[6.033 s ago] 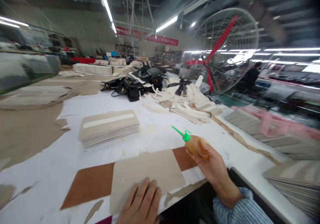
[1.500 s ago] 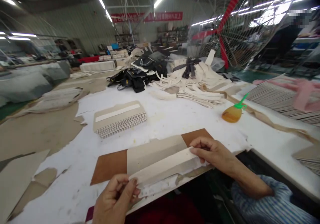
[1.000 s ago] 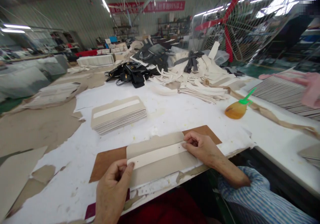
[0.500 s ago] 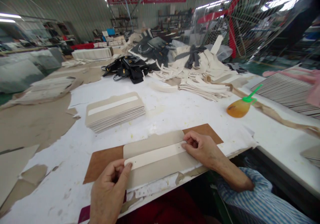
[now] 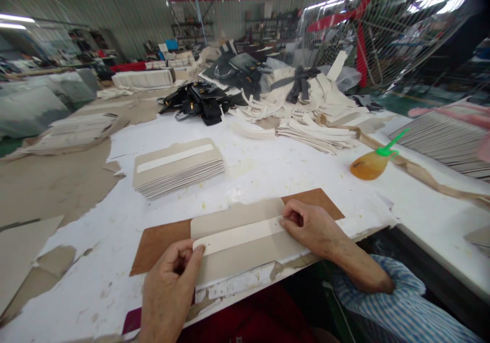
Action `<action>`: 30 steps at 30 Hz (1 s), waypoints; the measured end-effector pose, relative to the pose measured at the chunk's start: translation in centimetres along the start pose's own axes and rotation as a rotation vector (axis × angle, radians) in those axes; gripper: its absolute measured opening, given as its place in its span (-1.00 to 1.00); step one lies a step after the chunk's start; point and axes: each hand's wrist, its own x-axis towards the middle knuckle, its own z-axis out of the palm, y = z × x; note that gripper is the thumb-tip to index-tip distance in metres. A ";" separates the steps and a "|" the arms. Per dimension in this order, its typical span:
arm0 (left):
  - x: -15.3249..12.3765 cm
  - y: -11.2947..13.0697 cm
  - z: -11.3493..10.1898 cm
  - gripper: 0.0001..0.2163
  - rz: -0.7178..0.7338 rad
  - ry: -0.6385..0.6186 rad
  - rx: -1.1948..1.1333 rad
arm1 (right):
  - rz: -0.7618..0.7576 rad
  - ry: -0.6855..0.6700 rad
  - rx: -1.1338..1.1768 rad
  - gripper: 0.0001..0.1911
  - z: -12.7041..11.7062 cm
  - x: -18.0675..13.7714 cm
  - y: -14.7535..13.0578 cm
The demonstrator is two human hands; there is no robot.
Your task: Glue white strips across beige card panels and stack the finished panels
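A long cream strip (image 5: pixel 241 235) with a small hole near each end lies across a beige panel (image 5: pixel 245 259). My left hand (image 5: pixel 172 282) pinches the strip's left end between thumb and fingers. At its right end, my right hand (image 5: pixel 308 225) has thumb and forefinger closed on the strip. Beneath the panel is a brown board (image 5: pixel 161 246), showing on both sides. Behind it stands a neat stack of beige panels (image 5: pixel 178 167), the top one bearing a similar pale strip.
A squeeze bottle (image 5: pixel 369 167) of amber liquid with a green nozzle lies at right. Black straps and pieces (image 5: pixel 202 103) and cream strips (image 5: pixel 317 133) are heaped at the back. A large fan (image 5: pixel 360 31) stands behind. The table's front edge (image 5: pixel 283 274) is ragged.
The view has shifted slightly, so everything sits a little further right in the picture. Both hands keep the same hold on the strip, which shows no clear movement on the panel.
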 end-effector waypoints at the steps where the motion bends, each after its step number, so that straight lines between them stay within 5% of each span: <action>1: -0.1 0.1 0.0 -0.63 0.002 0.010 -0.009 | 0.000 -0.005 -0.007 -0.88 -0.1 0.0 -0.1; 6: -0.3 -0.5 0.2 -0.70 0.067 0.021 -0.071 | -0.013 -0.036 -0.026 -0.84 -0.4 -0.1 -0.2; 12: -1.5 -0.6 -0.4 -0.88 0.671 0.023 -0.182 | -0.019 -0.047 -0.072 -0.75 -0.2 0.2 0.8; 15: -2.0 -0.1 -0.5 -0.88 0.802 0.010 -0.210 | -0.012 -0.066 -0.110 -0.72 0.0 0.4 1.4; 22: -1.0 -0.5 0.6 -0.82 0.421 0.117 -0.045 | -0.028 -0.062 -0.120 -0.67 1.1 0.5 4.3; 30: -0.4 -0.6 1.6 -0.85 0.286 0.105 0.077 | -0.046 -0.045 -0.105 -0.65 1.2 0.5 4.7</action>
